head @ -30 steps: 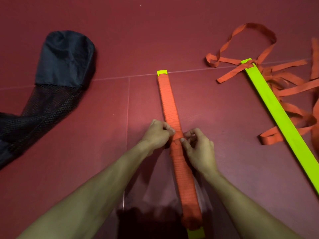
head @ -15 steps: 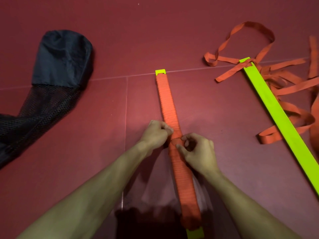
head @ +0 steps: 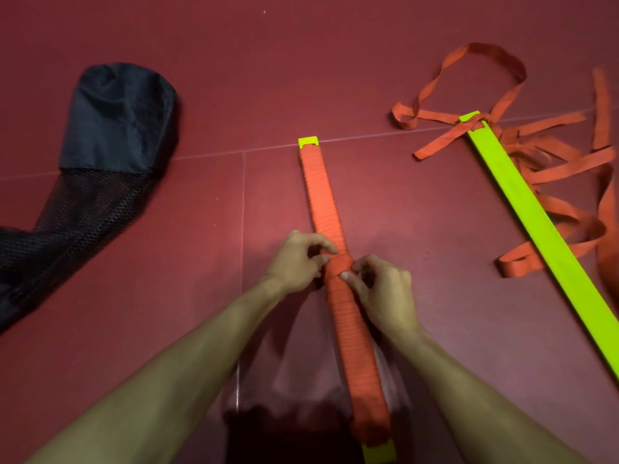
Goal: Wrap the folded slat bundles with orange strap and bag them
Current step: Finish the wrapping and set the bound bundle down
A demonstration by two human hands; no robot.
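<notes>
A slat bundle point(head: 321, 195) lies lengthwise on the floor in the middle, wound almost end to end in orange strap, with yellow-green tips showing at both ends. At its midpoint my left hand point(head: 298, 259) and my right hand point(head: 378, 289) pinch the orange strap point(head: 340, 267) from either side, fingers curled on a bulge of strap. A second yellow-green slat bundle point(head: 536, 226) lies diagonally on the right with loose orange strap point(head: 569, 169) tangled around it. The black bag point(head: 100, 155) with a mesh section lies flat at the left.
The floor is dark red matting point(head: 335, 61) with thin seam lines. A dark shape point(head: 288, 437), perhaps my own clothing, sits at the bottom centre between my forearms.
Both hands stay at the bundle's middle; my right fingers have shifted slightly over the strap bulge. The bundle, bag and second slat bundle have not moved.
</notes>
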